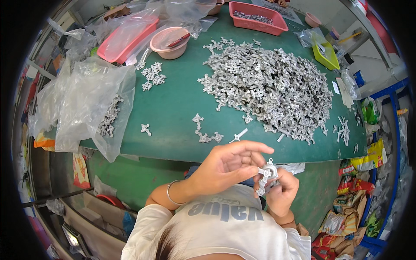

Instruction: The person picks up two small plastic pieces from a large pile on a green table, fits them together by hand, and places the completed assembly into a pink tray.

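From here I see a broad green table spreading toward twelve o'clock, a pale wall beyond it between one and two. Green floor shows at four; a blue-framed rack stands at three, a brownish cabinet with open compartments at eight.

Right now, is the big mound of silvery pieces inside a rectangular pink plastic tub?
No, the mound of silvery pieces lies on the green tabletop.
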Demonstrator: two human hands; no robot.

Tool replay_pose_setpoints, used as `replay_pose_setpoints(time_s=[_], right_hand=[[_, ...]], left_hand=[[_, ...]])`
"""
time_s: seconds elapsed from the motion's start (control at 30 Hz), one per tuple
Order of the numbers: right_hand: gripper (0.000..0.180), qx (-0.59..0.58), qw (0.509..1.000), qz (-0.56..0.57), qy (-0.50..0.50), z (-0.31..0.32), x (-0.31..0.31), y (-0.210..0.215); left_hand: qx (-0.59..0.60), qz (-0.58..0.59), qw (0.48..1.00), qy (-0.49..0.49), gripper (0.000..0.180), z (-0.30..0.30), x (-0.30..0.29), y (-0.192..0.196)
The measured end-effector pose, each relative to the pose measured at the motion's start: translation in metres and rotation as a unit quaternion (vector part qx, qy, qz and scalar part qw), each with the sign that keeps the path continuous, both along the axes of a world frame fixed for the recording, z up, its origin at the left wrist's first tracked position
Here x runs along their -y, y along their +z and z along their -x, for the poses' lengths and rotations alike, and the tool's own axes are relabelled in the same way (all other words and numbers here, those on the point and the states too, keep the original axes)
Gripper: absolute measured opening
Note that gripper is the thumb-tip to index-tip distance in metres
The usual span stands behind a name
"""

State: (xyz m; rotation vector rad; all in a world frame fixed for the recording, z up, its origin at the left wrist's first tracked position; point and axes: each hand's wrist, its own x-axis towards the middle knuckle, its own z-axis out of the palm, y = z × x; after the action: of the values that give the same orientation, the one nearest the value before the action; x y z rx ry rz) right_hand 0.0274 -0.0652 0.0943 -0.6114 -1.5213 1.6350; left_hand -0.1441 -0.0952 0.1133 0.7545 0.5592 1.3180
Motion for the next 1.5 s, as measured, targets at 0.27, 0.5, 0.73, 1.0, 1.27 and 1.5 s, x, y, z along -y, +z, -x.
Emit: replay_pose_setpoints(time_s=[0.27, 0.5, 0.73, 1.0, 1.27, 1.5], right_hand=[[0.009, 0.011, 0.999, -0.012, -0.034, -0.004, -0.004, 0.005], [0.012, 0.008, 0.999, -0.018, -0.041, -0.008, -0.005, 0.003], [0.014, 0.013, 0.999, 0.007, -0.045, -0.01, -0.005, -0.001], [0.015, 0.009, 0.998, 0.027, -0.052, -0.009, -0.006, -0.002], [0.016, 0.018, 0.997, 0.017, -0.07, -0.01, -0.007, -0.007], [0.011, -0.004, 0.988, 0.152, 0.002, -0.007, -0.009, 0.001]], left_hand=[[-0.04, -0.056, 0.997, 0.02, 0.024, -0.005, -0.002, -0.008], [-0.03, -0.041, 0.999, 0.015, 0.029, -0.009, -0.005, -0.006], [-0.043, -0.017, 0.999, 0.008, 0.037, -0.01, -0.006, -0.006], [-0.04, -0.013, 0.999, 0.006, 0.037, -0.01, -0.007, -0.006], [-0.025, 0.004, 1.0, 0.01, 0.034, -0.011, -0.006, -0.007], [-0.105, -0.058, 0.989, 0.086, 0.033, -0.013, -0.006, -0.019]])
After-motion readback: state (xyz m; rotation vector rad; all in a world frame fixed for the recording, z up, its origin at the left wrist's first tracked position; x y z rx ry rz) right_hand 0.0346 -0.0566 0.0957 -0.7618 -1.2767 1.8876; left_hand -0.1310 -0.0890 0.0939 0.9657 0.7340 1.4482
